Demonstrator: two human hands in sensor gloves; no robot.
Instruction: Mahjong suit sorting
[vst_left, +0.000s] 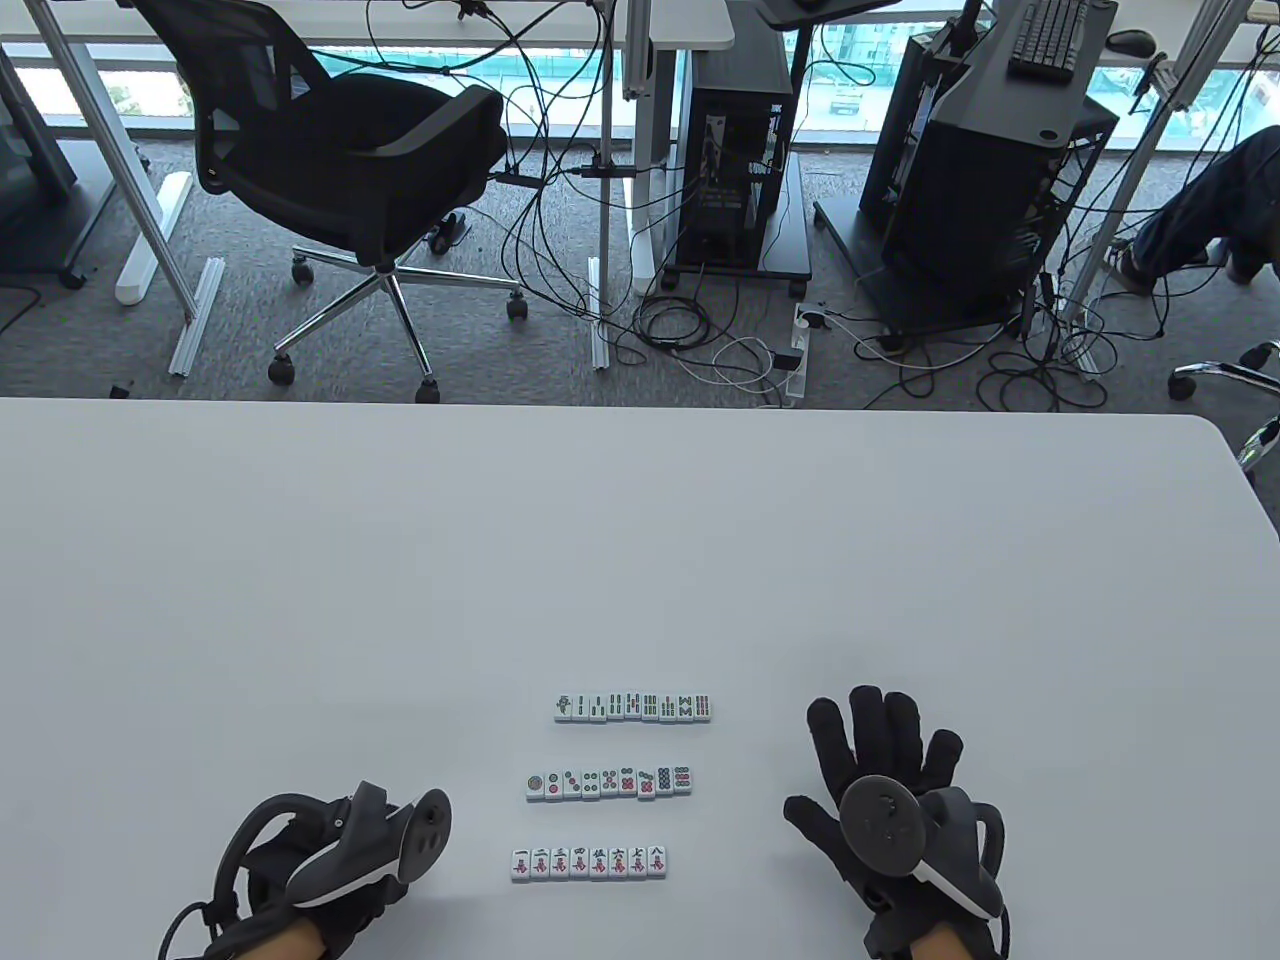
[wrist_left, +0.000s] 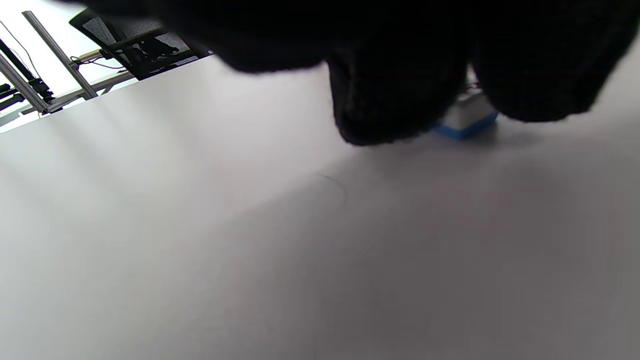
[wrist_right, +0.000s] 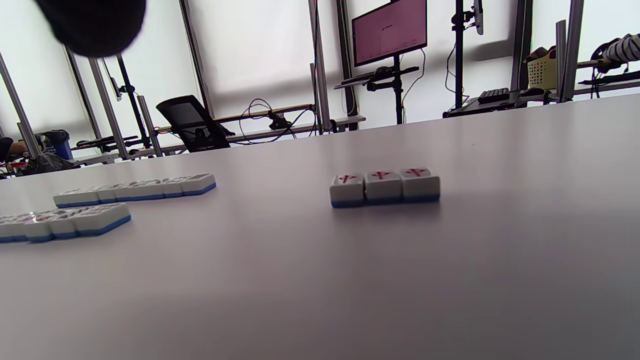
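I am looking at a white table (vst_left: 300, 600) in an office. The three tile rows are lying left-to-right between my hands: the character row (vst_left: 589, 863) nearest, then the circle row (vst_left: 610, 783), the bamboo row (vst_left: 633, 706) farthest. My right hand (vst_left: 885, 800) is spreading flat at their three o'clock, touching no tile. My left hand (vst_left: 330, 860) is sitting at nine o'clock; its finger pose I cannot tell.

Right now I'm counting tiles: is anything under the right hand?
Three red-marked tiles sit side by side in the wrist view. From above, the right hand covers them entirely.
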